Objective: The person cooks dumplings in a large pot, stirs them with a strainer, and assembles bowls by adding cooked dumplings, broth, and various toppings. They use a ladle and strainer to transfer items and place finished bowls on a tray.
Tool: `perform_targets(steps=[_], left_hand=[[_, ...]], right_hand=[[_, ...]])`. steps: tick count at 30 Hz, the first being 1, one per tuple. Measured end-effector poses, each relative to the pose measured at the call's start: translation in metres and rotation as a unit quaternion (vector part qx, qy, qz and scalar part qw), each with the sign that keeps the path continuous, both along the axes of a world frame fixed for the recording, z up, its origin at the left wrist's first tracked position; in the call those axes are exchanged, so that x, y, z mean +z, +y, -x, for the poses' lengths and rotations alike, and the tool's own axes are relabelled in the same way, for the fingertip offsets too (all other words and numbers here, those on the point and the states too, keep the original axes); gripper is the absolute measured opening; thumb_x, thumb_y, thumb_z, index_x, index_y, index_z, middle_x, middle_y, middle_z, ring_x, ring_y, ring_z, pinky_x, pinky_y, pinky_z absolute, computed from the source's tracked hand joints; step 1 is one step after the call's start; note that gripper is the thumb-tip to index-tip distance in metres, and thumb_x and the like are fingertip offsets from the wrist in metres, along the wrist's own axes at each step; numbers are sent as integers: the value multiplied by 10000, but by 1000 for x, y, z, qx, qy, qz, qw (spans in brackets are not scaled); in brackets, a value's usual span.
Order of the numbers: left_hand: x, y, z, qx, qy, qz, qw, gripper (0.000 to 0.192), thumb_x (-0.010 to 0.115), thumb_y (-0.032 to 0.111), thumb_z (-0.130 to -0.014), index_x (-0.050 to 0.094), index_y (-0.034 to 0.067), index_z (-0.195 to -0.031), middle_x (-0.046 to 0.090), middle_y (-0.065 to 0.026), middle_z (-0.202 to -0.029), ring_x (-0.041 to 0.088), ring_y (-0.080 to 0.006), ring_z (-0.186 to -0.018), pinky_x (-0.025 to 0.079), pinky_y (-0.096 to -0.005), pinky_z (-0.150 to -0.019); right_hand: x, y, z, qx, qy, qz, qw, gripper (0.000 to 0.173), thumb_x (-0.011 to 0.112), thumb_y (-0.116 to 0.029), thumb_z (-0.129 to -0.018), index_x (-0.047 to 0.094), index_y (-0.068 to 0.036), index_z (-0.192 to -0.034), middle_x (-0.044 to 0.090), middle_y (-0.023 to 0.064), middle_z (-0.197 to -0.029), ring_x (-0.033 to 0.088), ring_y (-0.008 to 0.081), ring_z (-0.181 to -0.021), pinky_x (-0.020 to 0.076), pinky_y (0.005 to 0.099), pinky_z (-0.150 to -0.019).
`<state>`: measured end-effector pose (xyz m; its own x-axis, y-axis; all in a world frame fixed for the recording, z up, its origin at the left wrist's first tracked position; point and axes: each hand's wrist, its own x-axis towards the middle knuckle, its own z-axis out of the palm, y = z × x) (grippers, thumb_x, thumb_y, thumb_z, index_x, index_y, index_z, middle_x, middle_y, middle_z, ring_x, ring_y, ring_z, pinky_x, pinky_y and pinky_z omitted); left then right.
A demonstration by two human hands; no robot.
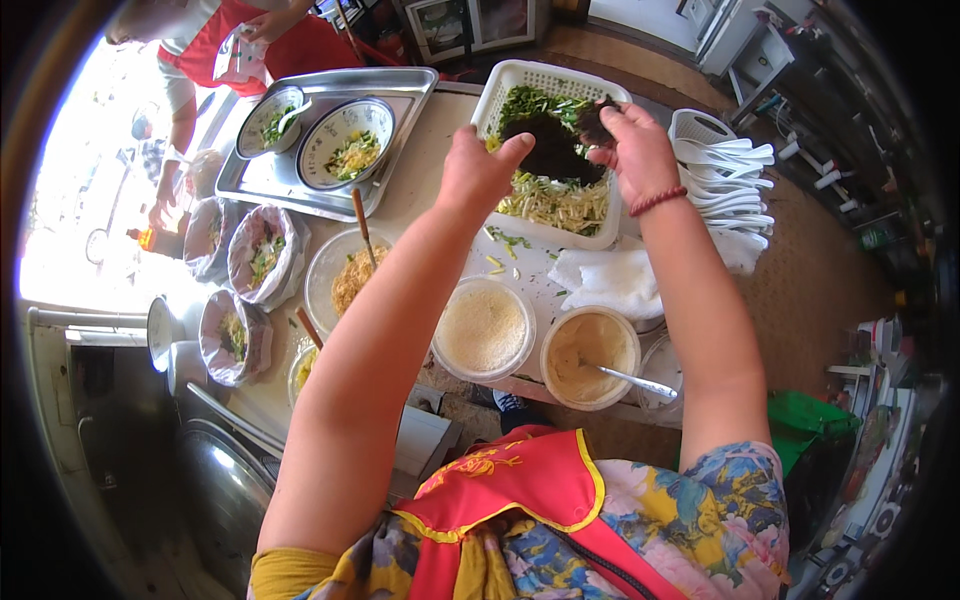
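Note:
My right hand [641, 146], with a beaded bracelet [658, 201] at the wrist, pinches a torn piece of dark dried seaweed [598, 124] over a white plastic basket [487, 94]. Inside the basket, a larger dark seaweed mass [556, 150] lies between chopped green herbs [536, 101] and pale chopped vegetables [562, 206]. My left hand [480, 169] is at the basket's left side, its thumb beside the seaweed mass. Its other fingers are mostly hidden, so I cannot tell whether it grips anything.
A metal tray [349, 82] bears two patterned bowls. Several bag-lined bowls [262, 251] stand left, near a co-worker's hand [161, 210] by a bottle. Closer are tubs of pale granules [484, 326] and brown paste [589, 352]. White spoons [724, 180] and a cloth [611, 277] lie right.

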<state>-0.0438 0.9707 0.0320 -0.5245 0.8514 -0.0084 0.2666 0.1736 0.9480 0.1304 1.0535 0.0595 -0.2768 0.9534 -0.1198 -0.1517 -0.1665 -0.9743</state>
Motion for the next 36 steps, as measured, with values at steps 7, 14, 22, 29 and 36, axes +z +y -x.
perform_targets(steps=[7, 14, 22, 29, 36], left_hand=[[15, -22, -23, -120, 33, -32, 992, 291, 648, 262, -870, 667, -6, -982, 668, -164, -930, 633, -318, -798, 499, -387, -763], [9, -25, -28, -42, 277, -173, 944, 157, 624, 176, -846, 610, 36, -776, 624, -134, -882, 597, -338, -750, 498, -406, -673], [29, -33, 6, -162, -299, -49, 939, 340, 513, 262, -994, 519, -22, -1180, 658, -104, -942, 669, -172, -760, 550, -266, -557], [45, -31, 38, -141, -218, 7, 966, 284, 581, 231, -959, 590, -18, -1094, 669, -85, -894, 653, -152, -715, 542, -266, -556], [-19, -13, 261, 141, 249, 31, 958, 343, 588, 335, -855, 704, 121, -1098, 707, -129, -949, 672, -302, -828, 508, -421, -793]], right_hand=[[-12, -46, 18, 61, 81, 31, 994, 187, 600, -158, -944, 637, -47, -1090, 672, 28, -953, 622, 108, -782, 507, 250, -713], [-20, -28, 38, 34, -7, 44, 998, 164, 601, -144, -929, 655, -19, -1020, 660, 33, -887, 578, 93, -657, 493, 228, -551], [9, -37, 41, 135, -170, -224, 950, 244, 602, -84, -918, 662, -42, -1150, 681, -6, -936, 578, 57, -737, 488, 210, -671], [9, -45, 61, 136, -282, -423, 850, 363, 674, -156, -804, 613, -31, -1140, 662, 181, -1001, 648, 325, -916, 524, 381, -819], [-40, -46, 36, 236, -545, -481, 646, 345, 637, -305, -844, 618, -161, -1157, 605, 109, -1047, 571, 299, -1033, 440, 453, -891]])
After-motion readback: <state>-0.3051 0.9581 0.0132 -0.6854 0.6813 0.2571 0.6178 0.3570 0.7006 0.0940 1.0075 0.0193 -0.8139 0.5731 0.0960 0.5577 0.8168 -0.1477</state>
